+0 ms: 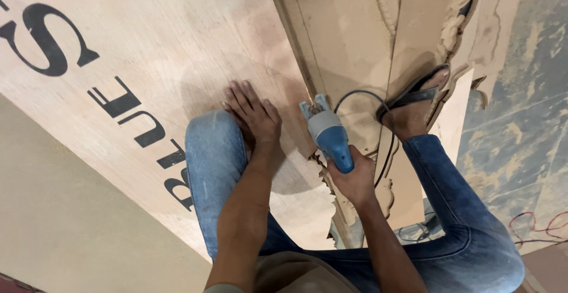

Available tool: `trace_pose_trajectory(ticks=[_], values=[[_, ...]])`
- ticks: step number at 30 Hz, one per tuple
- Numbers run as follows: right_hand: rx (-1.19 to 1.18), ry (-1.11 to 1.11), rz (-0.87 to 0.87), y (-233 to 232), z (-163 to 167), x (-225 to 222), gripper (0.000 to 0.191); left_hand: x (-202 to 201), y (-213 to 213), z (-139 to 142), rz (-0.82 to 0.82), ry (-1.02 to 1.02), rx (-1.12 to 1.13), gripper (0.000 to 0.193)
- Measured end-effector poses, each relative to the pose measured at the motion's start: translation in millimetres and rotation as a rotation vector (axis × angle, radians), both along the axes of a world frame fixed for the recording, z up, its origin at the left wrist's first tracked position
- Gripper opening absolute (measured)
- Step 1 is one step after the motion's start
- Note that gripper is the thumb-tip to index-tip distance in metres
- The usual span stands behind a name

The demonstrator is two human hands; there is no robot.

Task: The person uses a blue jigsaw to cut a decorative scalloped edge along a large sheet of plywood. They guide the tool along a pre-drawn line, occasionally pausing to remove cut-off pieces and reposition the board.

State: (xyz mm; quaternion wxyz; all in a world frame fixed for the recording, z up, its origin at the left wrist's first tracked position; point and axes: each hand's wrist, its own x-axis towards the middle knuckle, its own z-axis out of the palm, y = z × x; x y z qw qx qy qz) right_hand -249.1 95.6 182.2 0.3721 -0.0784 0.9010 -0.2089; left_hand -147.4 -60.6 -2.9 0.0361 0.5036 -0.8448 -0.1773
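My right hand (pixel 355 180) grips the blue handle of a small blue and grey power tool (pixel 327 132), whose head sits against the carved edge of a wooden board (pixel 349 39). A black cord (pixel 361 95) loops from the tool toward my foot. My left hand (pixel 254 115) lies flat, fingers spread, on a large plywood sheet (pixel 177 44) just past my left knee (pixel 213 145).
The plywood sheet carries large black printed letters. My sandalled right foot (pixel 417 107) rests on the carved board. A plain tan board (pixel 65 222) lies at lower left. Stained concrete floor (pixel 526 109) with red wire (pixel 541 228) is at right.
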Motion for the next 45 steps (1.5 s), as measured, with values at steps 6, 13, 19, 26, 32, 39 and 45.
trace_pose_trajectory(ticks=[6, 13, 19, 26, 32, 39, 45], values=[[-0.002, -0.020, 0.010, -5.1, 1.2, -3.3, 0.025, 1.7, -0.6, -1.0, -0.005, -0.030, 0.018, 0.064], [-0.016, -0.037, -0.003, -8.5, 0.8, -6.0, 0.022, 4.0, -1.3, -5.8, -0.020, -0.096, 0.067, 0.064], [-0.016, 0.007, -0.001, -14.2, 0.1, -5.6, 0.024, 5.0, -1.4, -9.4, -0.019, -0.083, 0.058, 0.063], [-0.042, 0.025, 0.017, -16.4, -0.9, -6.1, 0.024, 7.8, -1.3, -9.4, -0.033, -0.076, 0.072, 0.064], [-0.068, 0.038, 0.037, -18.0, -3.0, -7.7, 0.023, 7.1, -2.6, -8.5, -0.026, -0.063, 0.067, 0.064], [-0.047, 0.016, 0.051, -22.2, -0.6, -9.5, 0.022, 8.1, -3.0, -8.8, -0.030, -0.072, 0.085, 0.062], [-0.047, 0.010, 0.044, -25.3, -1.5, -11.0, 0.022, 9.8, -1.8, -10.2, -0.040, -0.097, 0.102, 0.062]])
